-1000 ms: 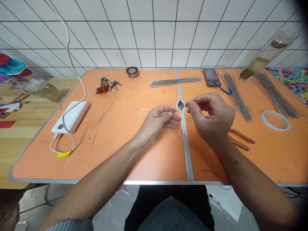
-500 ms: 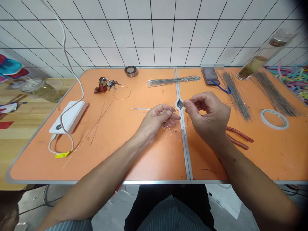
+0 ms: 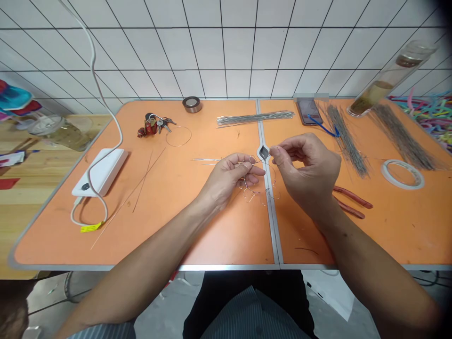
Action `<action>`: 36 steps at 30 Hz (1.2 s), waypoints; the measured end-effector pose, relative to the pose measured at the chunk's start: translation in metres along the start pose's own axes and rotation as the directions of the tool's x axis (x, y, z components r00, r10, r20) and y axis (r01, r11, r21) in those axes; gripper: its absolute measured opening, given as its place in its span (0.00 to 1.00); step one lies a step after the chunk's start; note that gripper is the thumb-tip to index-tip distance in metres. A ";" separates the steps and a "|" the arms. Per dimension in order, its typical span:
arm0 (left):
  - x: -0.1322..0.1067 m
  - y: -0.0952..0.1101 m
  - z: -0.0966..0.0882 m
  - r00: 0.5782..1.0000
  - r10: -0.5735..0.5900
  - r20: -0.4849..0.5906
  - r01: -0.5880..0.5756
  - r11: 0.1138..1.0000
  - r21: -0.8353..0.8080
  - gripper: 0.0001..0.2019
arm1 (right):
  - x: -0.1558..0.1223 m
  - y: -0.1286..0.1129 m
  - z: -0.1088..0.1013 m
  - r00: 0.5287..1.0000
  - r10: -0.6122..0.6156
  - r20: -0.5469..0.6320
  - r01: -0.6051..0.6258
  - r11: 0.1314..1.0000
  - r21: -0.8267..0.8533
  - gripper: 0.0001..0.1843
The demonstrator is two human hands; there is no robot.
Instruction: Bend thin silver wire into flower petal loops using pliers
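My left hand [image 3: 235, 176] pinches a piece of thin bent wire [image 3: 251, 194] with several small loops, which hangs below the fingers above the metal seam of the table. Just to the right, my right hand [image 3: 305, 162] is closed, thumb against forefinger, at the upper end of the same wirework. Exactly which strand lies between those fingertips is too fine to make out. Pliers with red handles [image 3: 353, 200] lie under my right wrist, their jaws hidden by it. A few straight wires [image 3: 206, 161] rest left of my left hand.
Wire bundles [image 3: 256, 118] [image 3: 348, 141] lie at the back and right. White tape ring [image 3: 402, 174], phone [image 3: 309, 110], glass jar [image 3: 381, 89], dark tape roll [image 3: 192, 104] and keys [image 3: 164, 124] stand around. A white power bank [image 3: 100, 172] with a cable sits left.
My right hand has shifted very slightly to the right, its fingers still pinched. My left hand stays in place with the looped wire.
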State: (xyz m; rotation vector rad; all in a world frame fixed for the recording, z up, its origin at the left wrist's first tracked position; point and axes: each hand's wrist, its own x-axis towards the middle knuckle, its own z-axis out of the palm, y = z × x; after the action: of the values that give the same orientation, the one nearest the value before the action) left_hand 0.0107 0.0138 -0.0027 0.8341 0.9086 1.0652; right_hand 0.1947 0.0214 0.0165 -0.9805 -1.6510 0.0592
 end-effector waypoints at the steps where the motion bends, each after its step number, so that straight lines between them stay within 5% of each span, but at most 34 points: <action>1: 0.000 0.000 0.000 1.000 -0.003 -0.002 0.003 1.000 0.000 0.04 | 0.000 0.000 0.000 1.000 0.003 -0.001 -0.003 1.000 -0.002 0.07; 10: 0.005 0.008 -0.008 0.983 0.063 -0.171 -0.063 0.998 0.005 0.04 | 0.002 -0.008 -0.007 0.996 0.083 -0.013 -0.083 0.995 0.054 0.08; 19: 0.012 0.035 -0.030 0.918 0.161 -0.363 -0.166 0.986 0.018 0.09 | 0.010 -0.010 -0.008 0.989 0.118 -0.094 -0.106 0.986 0.125 0.11; 24: 0.014 0.036 -0.029 0.912 0.190 -0.364 -0.208 0.978 -0.009 0.10 | 0.010 -0.004 -0.003 0.987 0.142 -0.075 -0.132 0.983 0.124 0.11; 36: 0.008 0.014 -0.016 0.965 0.085 -0.248 -0.094 0.995 -0.024 0.09 | -0.001 -0.004 0.006 0.977 0.197 0.082 -0.209 0.959 0.191 0.07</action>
State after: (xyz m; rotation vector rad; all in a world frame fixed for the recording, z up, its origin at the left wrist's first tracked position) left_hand -0.0072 0.0274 0.0018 0.7283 1.0651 1.2813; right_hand 0.1876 0.0212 0.0160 -0.9990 -1.5611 0.3897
